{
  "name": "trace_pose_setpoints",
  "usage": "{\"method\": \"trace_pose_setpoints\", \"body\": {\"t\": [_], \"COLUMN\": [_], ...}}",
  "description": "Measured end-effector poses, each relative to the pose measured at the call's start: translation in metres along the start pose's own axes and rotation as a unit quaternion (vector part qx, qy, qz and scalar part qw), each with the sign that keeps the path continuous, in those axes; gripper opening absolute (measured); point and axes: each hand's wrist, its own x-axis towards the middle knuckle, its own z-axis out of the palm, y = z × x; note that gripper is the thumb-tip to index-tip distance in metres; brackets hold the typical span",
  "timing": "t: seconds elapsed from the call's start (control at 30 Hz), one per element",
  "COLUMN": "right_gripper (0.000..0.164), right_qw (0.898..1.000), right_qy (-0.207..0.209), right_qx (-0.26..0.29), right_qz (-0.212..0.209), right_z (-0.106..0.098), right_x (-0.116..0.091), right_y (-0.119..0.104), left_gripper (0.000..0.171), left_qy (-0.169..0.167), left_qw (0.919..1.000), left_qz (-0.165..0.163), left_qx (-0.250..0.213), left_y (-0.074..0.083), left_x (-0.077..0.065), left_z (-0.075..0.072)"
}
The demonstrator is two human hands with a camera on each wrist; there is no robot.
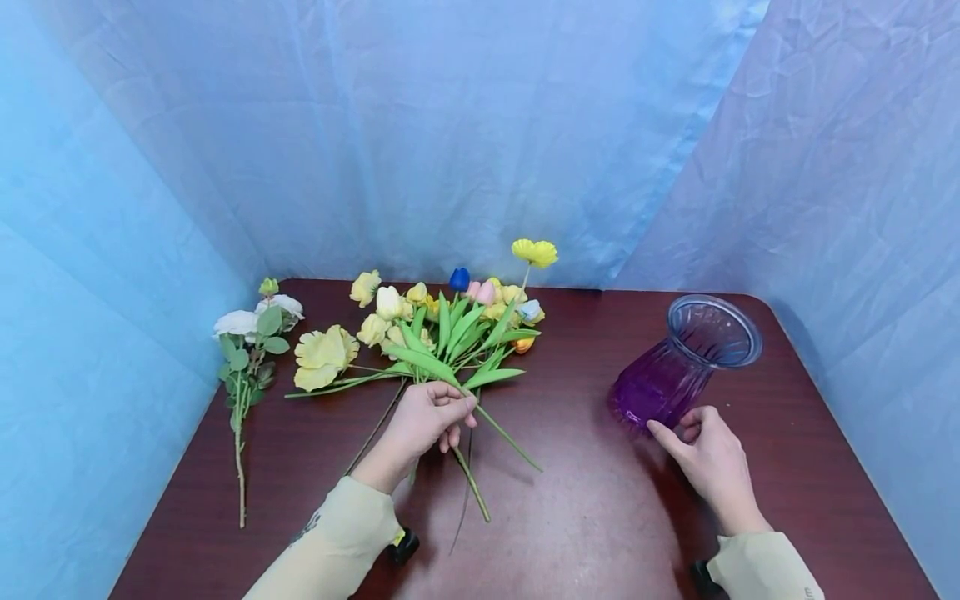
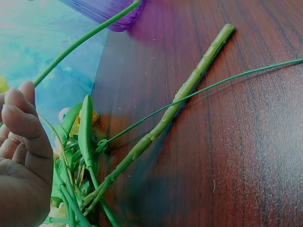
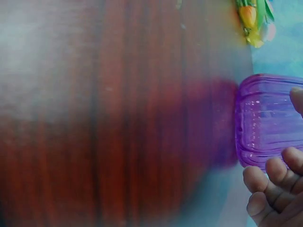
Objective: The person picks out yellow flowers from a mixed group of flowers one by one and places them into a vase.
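Between thumb and fingertips my left hand [image 1: 429,419] pinches a slim green stem [image 1: 512,439] whose lower end points toward the right front. Leaves and other blooms crowd its upper part, so I cannot tell which bloom it carries. Just beyond the hand lies a heap of artificial flowers [image 1: 450,325], with yellow, white, pink, blue and orange heads and long green leaves. On the right side, a purple ribbed glass vase [image 1: 660,383] has a wide flared mouth. My right hand [image 1: 712,458] holds it low down, thumb and curled fingers at its base [image 3: 251,123].
A spray of white flowers [image 1: 243,333] with a long stem lies at the table's left. A thick green stem [image 2: 156,125] and a thin one extend from the heap toward the front. Blue cloth [image 1: 450,142] hangs behind and beside the dark reddish wooden table [image 1: 555,533].
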Motion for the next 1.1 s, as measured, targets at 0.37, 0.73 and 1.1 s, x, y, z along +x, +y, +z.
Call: {"method": "trace_pose_setpoints", "body": {"t": [0.37,0.73,1.1], "right_gripper": [0.011,0.006,0.005], "right_qw": [0.992,0.982,0.978], "right_qy": [0.023,-0.019,-0.043], "right_qx": [-0.02,-0.008,-0.015], "right_qz": [-0.125,-0.186,-0.202], "right_z": [0.017,0.034,0.037], "right_x": [-0.009,-0.009,-0.007], "right_y": [-0.005,-0.019,-0.027], "left_gripper": [0.016,0.023,0.03], "left_qy": [0.009,0.012,-0.075], "left_qw": [0.9995,0.997,0.9906], "left_qz": [-0.018,-0.072,-0.083], "left_qx": [-0.025,-0.025,0.079], "left_y": [-0.012,-0.048,-0.043], "left_x": [0.005,0.022,0.019], "left_z": [0.003,0.029,0.041]}}
